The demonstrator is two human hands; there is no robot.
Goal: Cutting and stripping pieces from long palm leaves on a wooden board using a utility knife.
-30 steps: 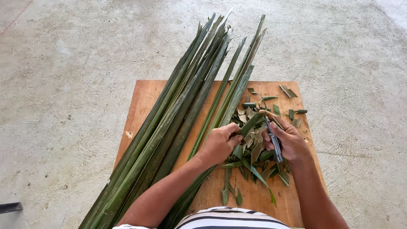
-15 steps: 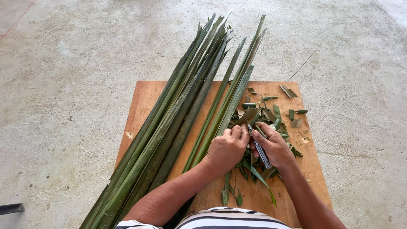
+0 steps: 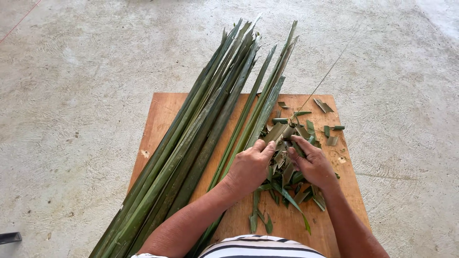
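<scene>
Since 1 s ago, we see both hands drawn closer together over the scrap pile; the right hand [image 3: 313, 165] has turned palm-down, and the small blade that showed between its fingers is now hidden.

Landmark: the wooden board [image 3: 162, 119] on the concrete floor [image 3: 71, 95].

- Left hand [image 3: 251, 167], near board centre: fingers curled, pinching a green leaf strip [image 3: 276, 133].
- Right hand, just right of it: fingers closed down on the same strip; whether it has the blade we cannot tell.
- Cut leaf pieces [image 3: 287, 188] lie under and around both hands, on the board's right half.
- Long leaf bundle [image 3: 201, 138] crosses the board's left half on a diagonal, overhanging its far and near edges.

Judgement: we keep the strip taut between both grips, flat to the board, fingertips clear of any edge.

Packages, labels, signs: we see 0.
</scene>
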